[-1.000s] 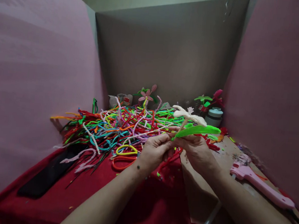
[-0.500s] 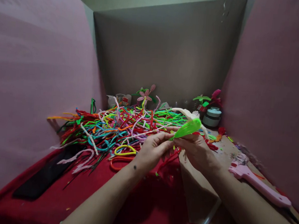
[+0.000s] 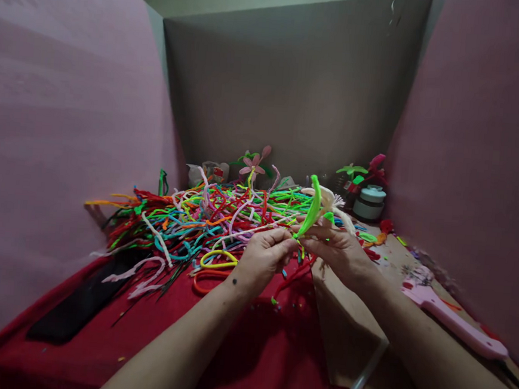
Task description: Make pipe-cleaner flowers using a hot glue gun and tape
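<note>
A bright green pipe-cleaner leaf (image 3: 313, 208) stands nearly upright between my hands, its narrow edge towards me. My left hand (image 3: 261, 256) pinches its twisted base between thumb and fingers. From the other side, my right hand (image 3: 344, 256) closes its fingertips on the same base. Just behind my right fingers is a white pipe-cleaner flower (image 3: 327, 198) with a fringed tip; whether those fingers also hold it I cannot tell. A second small green piece shows by the right knuckles.
A heap of coloured pipe cleaners (image 3: 213, 215) covers the back of the red cloth (image 3: 246, 361). Yellow- and red-handled tools (image 3: 218, 260) lie by my left wrist, a black phone-like slab (image 3: 75, 306) at left. Right: pink glue gun (image 3: 456, 321), clear stick (image 3: 369, 368), lidded jar (image 3: 369, 203).
The green leaf has swung from leaning right, broad face showing, to nearly upright and edge-on. Both hands stay close together, with the right fingers shifted slightly.
</note>
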A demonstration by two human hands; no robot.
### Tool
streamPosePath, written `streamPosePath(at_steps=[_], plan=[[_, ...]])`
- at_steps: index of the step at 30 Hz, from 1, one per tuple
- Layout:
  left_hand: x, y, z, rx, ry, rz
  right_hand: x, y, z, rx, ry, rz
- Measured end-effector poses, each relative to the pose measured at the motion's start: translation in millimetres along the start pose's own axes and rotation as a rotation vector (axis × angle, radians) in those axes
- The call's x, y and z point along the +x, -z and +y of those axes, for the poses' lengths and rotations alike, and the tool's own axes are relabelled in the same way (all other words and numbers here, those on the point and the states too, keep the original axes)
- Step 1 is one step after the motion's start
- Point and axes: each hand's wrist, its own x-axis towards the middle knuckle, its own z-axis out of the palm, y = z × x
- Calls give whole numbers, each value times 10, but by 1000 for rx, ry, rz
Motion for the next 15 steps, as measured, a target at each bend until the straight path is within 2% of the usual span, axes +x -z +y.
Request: streamPosePath(at_steps=[2,6,11,13,15], plan=[[2,13,3,-122,58,-65,4,18,18,15,-15,-7],[1,60,-34,-351,192,-295,11,58,68,157,-35,-130],[-17,118,-110,-486,310,-493,-9,97,142,341,-156,-260],[-19,126,-114,-492,322,-542,-22,81,147,344,-134,-258],[-15,109,-96,-427,295,-506,-27,53,143,357,-119,-213]])
